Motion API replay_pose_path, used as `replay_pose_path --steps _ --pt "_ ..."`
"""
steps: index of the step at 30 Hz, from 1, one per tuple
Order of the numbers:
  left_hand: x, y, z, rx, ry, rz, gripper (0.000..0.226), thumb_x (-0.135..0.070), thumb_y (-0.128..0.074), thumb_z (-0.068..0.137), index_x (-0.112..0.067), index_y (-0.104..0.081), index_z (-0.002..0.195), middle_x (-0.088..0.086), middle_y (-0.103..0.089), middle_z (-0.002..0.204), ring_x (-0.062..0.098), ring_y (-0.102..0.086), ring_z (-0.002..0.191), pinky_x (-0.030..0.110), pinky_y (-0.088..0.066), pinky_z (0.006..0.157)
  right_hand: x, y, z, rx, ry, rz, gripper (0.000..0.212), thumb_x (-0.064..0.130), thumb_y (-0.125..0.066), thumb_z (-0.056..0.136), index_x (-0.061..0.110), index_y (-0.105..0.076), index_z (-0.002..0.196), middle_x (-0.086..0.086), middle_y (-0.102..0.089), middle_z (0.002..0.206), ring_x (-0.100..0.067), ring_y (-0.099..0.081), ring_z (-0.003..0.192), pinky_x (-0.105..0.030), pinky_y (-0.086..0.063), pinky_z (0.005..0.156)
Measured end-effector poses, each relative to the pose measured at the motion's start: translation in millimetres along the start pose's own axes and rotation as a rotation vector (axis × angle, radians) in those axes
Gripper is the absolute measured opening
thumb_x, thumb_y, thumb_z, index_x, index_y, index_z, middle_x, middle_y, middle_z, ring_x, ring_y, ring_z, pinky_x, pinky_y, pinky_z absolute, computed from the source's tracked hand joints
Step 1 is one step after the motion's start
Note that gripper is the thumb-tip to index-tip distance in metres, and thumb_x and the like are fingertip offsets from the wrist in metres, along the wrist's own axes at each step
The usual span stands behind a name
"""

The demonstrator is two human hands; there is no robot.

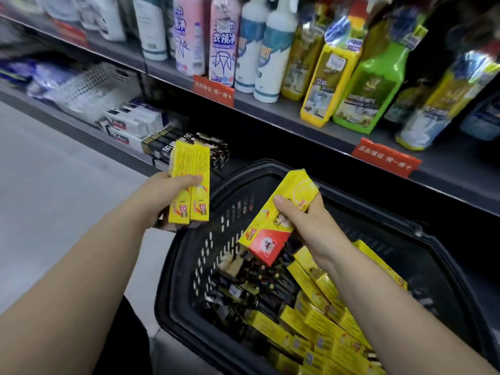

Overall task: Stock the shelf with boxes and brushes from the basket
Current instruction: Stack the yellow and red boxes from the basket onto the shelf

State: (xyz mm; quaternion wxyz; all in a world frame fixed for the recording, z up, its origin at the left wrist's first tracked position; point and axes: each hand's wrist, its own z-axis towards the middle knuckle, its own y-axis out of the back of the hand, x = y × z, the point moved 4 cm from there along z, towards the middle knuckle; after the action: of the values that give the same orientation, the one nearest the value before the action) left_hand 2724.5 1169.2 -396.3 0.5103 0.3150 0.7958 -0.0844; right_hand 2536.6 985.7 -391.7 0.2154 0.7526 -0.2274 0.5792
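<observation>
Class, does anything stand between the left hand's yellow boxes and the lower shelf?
No barrier shows. The left hand holds two yellow boxes in open air before the lower shelf; black boxes fill the spot behind.

I see a grey upper shelf (270, 115) carrying upright spray bottles (273, 58) and yellow and green cleaner bottles (370, 85), lower shelf (81, 131) with white boxes (132, 123), black boxes (189, 147), a white mesh basket (89, 82)

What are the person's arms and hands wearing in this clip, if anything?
Nothing. The left hand and right hand are bare, without gloves; no watch or bracelet at either wrist, no ring on the visible fingers. The left forearm and right forearm are uncovered to the frame edge, so no sleeve is in view.
</observation>
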Motion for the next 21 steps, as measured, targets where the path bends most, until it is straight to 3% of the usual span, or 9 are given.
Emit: replay_pose_path --steps 2,4,9,11,14,16,21 --pt "-2 -1 1 0.024 0.002 0.003 0.030 -0.038 -0.071 0.079 -0.014 -0.062 0.095 0.009 -0.074 0.070 0.029 -0.070 0.056 0.036 -0.054 0.044 1 1 6 -0.037 -0.003 -0.048 0.053 0.063 -0.068 0.066 0.034 -0.048 0.106 0.008 -0.067 0.101 -0.007 -0.066 0.091 -0.025 -0.046 0.078" --pt "-2 -3 0 0.039 0.010 0.025 0.032 -0.038 -0.072 0.078 -0.013 -0.061 0.095 0.015 -0.074 0.077 0.035 -0.071 0.067 0.051 -0.058 0.060 -1 4 14 -0.068 -0.034 -0.046 0.033 0.064 -0.056 0.079 0.037 -0.049 0.097 0.011 -0.067 0.101 -0.008 -0.064 0.094 -0.029 -0.043 0.082" --pt "-3 -20 0 0.097 0.010 0.018 0.026 -0.034 -0.070 0.081 -0.012 -0.063 0.095 0.010 -0.074 0.074 0.030 -0.072 0.065 0.042 -0.059 0.060 4 23 29 -0.206 -0.007 -0.015 0.038 0.049 -0.057 0.085 0.027 -0.043 0.113 -0.002 -0.065 0.110 -0.023 -0.062 0.104 -0.046 -0.048 0.094" --pt "0 -34 -1 0.139 0.034 0.014 0.027 -0.032 -0.070 0.081 -0.010 -0.065 0.095 0.011 -0.075 0.076 0.028 -0.072 0.065 0.038 -0.058 0.061 9 29 31 -0.208 0.035 0.007 0.035 0.041 -0.059 0.086 0.031 -0.041 0.114 -0.005 -0.066 0.105 -0.022 -0.066 0.093 -0.041 -0.057 0.077" --pt "3 -60 -3 0.233 0.077 -0.041 0.022 -0.028 -0.068 0.083 -0.010 -0.066 0.096 0.007 -0.075 0.075 0.022 -0.071 0.062 0.033 -0.056 0.062 17 41 31 -0.283 0.098 0.068 0.028 0.028 -0.066 0.084 0.026 -0.042 0.098 -0.007 -0.065 0.097 -0.011 -0.067 0.069 -0.022 -0.053 0.054" --pt "4 -74 -6 0.297 0.112 -0.109 0.017 -0.025 -0.066 0.084 -0.012 -0.065 0.095 0.006 -0.074 0.073 0.020 -0.070 0.060 0.031 -0.056 0.059 19 52 29 -0.373 0.132 0.089 0.033 0.024 -0.071 0.079 0.020 -0.041 0.094 -0.006 -0.064 0.090 -0.005 -0.066 0.062 -0.021 -0.051 0.053" --pt "2 -73 -4 0.312 0.161 -0.324 0.018 -0.026 -0.065 0.082 -0.011 -0.064 0.092 0.010 -0.074 0.073 0.022 -0.070 0.058 0.032 -0.057 0.051 18 71 31 -0.469 0.141 0.017 0.040 0.026 -0.073 0.075 0.027 -0.039 0.096 0.002 -0.059 0.092 -0.013 -0.059 0.083 -0.026 -0.042 0.069"
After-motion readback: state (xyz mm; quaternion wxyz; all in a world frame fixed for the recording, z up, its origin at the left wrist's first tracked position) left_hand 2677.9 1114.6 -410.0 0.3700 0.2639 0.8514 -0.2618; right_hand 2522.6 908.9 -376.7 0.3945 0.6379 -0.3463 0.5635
